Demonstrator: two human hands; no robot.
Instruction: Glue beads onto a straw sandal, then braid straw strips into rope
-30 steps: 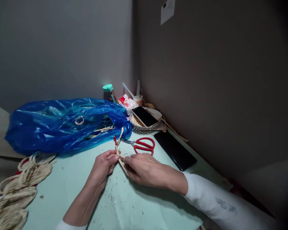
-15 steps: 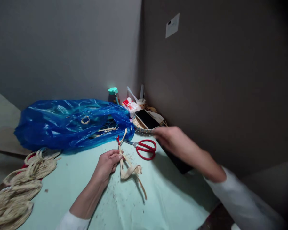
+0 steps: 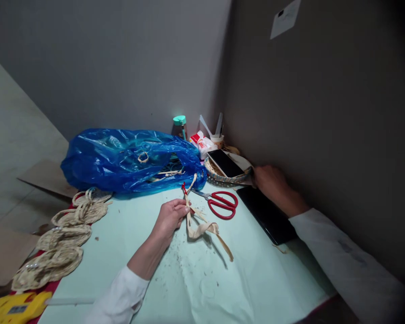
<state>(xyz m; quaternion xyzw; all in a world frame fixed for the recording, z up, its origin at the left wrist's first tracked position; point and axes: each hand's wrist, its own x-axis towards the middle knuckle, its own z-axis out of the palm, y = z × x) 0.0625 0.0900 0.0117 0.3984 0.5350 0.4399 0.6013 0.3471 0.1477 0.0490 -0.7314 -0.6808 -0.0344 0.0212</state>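
Pale strips of dried plant fibre hang and curl over the table from my left hand, whose thumb and fingers pinch them. A small red tie is near their upper end. My right hand reaches to the right side of a round woven basket, beside the wall; its fingertips are dark and partly hidden, so its grip is unclear. Inside the basket lies a phone. Red-handled scissors rest between my hands, behind the strips. A black tablet-like slab lies below my right forearm.
A blue plastic bag with fibre strips at its opening spreads across the back left. Several coiled braids line the left edge, above a yellow glue gun. A teal-lidded jar and a white cup stand in the corner.
My right hand has moved from in front of the basket to its right side. My left hand keeps its pinch on the strips. The view has shifted left, bringing in the glue gun.
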